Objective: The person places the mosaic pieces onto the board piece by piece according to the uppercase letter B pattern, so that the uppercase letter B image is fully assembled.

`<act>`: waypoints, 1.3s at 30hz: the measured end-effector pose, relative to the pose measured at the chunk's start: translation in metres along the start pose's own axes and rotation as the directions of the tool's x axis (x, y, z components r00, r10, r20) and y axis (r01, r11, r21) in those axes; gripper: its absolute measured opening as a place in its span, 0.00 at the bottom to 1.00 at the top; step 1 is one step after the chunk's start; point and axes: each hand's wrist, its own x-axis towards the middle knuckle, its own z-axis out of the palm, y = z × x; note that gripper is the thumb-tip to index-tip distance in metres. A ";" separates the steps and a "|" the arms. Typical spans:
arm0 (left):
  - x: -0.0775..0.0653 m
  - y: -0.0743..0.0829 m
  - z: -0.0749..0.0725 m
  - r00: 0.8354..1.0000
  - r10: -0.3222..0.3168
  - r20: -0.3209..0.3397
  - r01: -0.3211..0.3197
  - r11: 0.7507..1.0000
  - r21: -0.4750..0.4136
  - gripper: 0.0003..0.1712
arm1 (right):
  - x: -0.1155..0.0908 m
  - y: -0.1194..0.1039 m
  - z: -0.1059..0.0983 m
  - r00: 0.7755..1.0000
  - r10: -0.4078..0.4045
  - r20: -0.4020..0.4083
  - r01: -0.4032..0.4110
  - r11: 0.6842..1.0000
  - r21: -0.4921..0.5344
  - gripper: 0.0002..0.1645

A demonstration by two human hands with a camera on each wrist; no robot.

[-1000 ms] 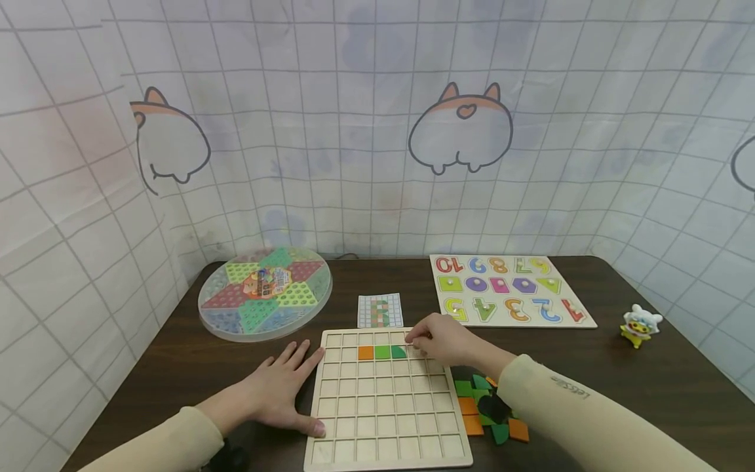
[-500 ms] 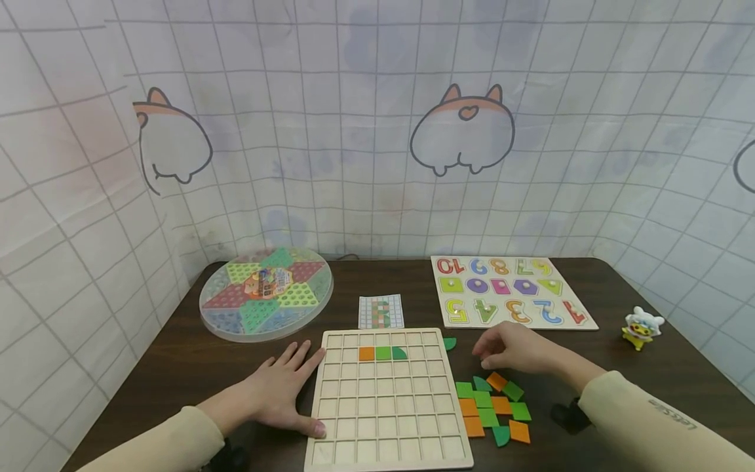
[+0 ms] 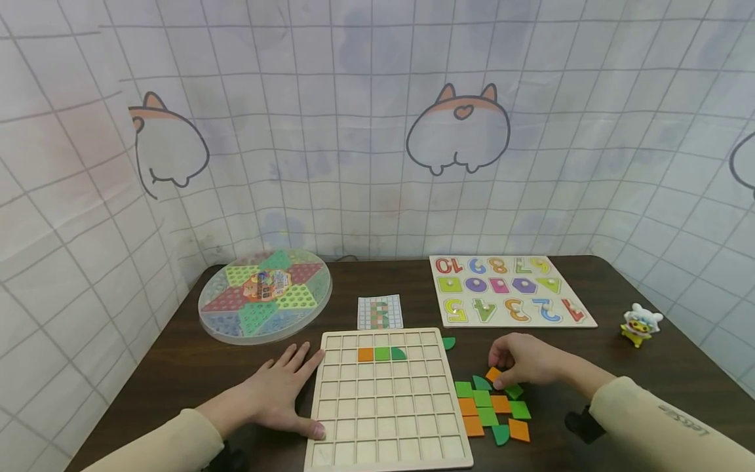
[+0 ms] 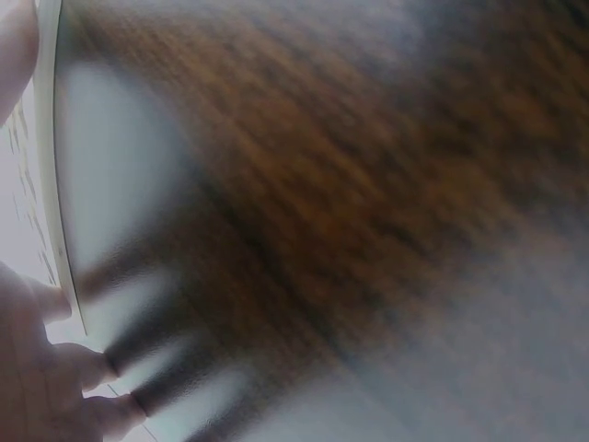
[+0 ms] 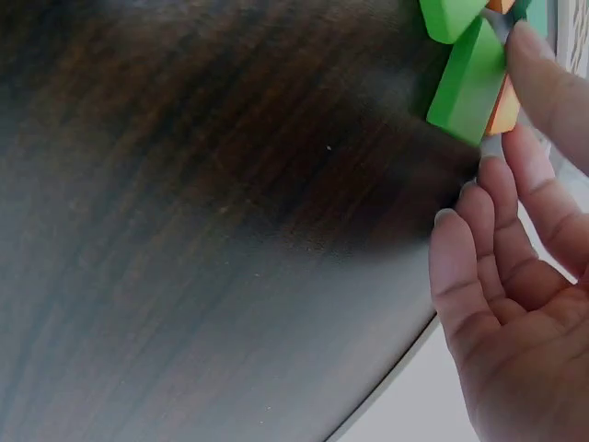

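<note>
Where visible, three tiles (image 3: 382, 354) in board (image 3: 386, 426)

So the right hand (image 3: 525, 359) has been pulled off the top right part of the pale wooden grid board (image 3: 383, 406) and brought down to the loose tiles. A small flat orange square tile (image 3: 493, 374), untouched half a second ago, is now pinched by thumb and finger. A dark green quarter-round tile (image 3: 449, 343) by the board's edge, blocked by the hand a second ago, has been uncovered.
</note>
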 end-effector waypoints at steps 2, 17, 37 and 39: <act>0.000 0.000 0.000 1.000 0.004 0.000 -0.004 1.000 -0.007 0.73 | 0.001 0.000 0.000 1.000 -0.009 -0.011 0.009 1.000 -0.003 0.15; 0.001 -0.002 0.001 1.000 0.004 0.007 -0.004 1.000 -0.026 0.72 | 0.005 0.002 0.003 0.995 -0.001 -0.103 -0.005 0.998 -0.057 0.16; -0.001 0.000 -0.001 1.000 -0.001 0.002 0.001 1.000 -0.011 0.73 | 0.038 -0.058 0.026 0.983 0.054 -0.174 -0.006 0.964 0.267 0.14; -0.001 0.000 -0.001 1.000 -0.001 0.002 0.001 1.000 -0.010 0.73 | 0.044 -0.068 0.031 0.985 0.061 -0.164 -0.010 0.956 0.293 0.14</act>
